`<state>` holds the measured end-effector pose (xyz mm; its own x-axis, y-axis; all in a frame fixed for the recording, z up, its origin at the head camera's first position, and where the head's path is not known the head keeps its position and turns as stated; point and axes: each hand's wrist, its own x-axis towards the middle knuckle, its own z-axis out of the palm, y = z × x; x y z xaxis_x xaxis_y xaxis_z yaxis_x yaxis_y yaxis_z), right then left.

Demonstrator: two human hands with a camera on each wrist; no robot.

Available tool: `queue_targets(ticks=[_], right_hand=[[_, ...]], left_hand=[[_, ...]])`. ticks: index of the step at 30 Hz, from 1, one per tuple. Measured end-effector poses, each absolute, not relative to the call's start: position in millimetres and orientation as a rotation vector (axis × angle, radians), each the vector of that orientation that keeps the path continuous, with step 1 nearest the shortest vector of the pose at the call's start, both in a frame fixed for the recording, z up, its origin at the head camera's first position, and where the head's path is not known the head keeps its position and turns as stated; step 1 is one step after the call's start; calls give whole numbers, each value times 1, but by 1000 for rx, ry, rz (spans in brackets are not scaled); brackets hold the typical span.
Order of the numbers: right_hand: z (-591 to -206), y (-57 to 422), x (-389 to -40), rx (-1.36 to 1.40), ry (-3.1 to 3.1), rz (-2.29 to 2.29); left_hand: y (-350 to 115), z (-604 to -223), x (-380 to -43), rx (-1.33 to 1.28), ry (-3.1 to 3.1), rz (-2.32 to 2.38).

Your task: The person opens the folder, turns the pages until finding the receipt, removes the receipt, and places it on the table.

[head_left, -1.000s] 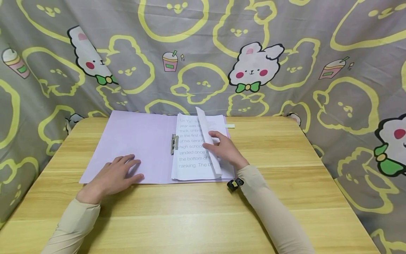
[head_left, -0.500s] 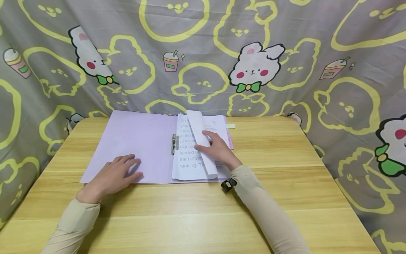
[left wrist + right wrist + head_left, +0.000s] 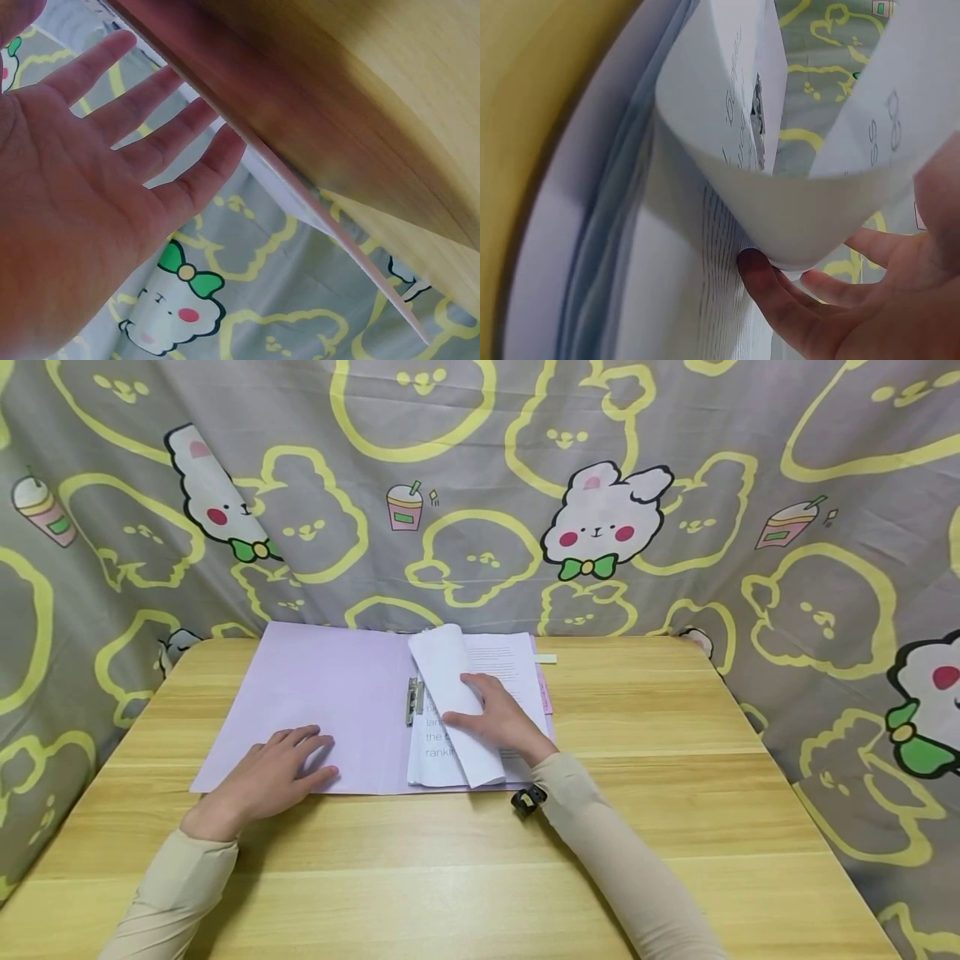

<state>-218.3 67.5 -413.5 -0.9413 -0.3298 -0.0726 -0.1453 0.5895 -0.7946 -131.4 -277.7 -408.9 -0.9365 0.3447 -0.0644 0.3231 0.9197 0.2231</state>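
Observation:
A light purple folder [image 3: 322, 693] lies spread on the table, with a stack of printed sheets on its right half. My left hand [image 3: 273, 772] rests on the bare left cover, fingers spread; in the left wrist view the left hand [image 3: 97, 165] has its fingertips at the cover's edge. My right hand [image 3: 502, 718] touches the top sheet [image 3: 450, 693], which is curled over toward the left. In the right wrist view the right hand's fingers [image 3: 780, 300] press the outside of the sheet's curve, loosely extended. Lines of small print show on the page beneath.
A metal clip [image 3: 412, 702] sits at the folder's spine. Pale green and pink tabs [image 3: 546, 658] stick out at the stack's right. The wooden table [image 3: 375, 877] meets a patterned curtain [image 3: 480, 460] at the back and sides.
My right hand has moved left, pushing the curled sheet further over toward the spine, so more of the page beneath shows. The left hand stays in place.

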Motion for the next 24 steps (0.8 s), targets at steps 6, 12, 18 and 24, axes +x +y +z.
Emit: queue_targets(ticks=[6,12,18,24], right_hand=[[-414,59,-216,-429,2591,-1279],[-414,49,-215,-439,2575,-1253],[-416,37,-216,-456,2582,-1222],[-418,28,-218,-507,2635,-1115]], left_hand=[[-278,-409,-132,520,2981,317],[-278,-409,-131,524,2988,321],[-279,-409,-131,516,2985,327],[-278,-408,-132,502,2971,331]])
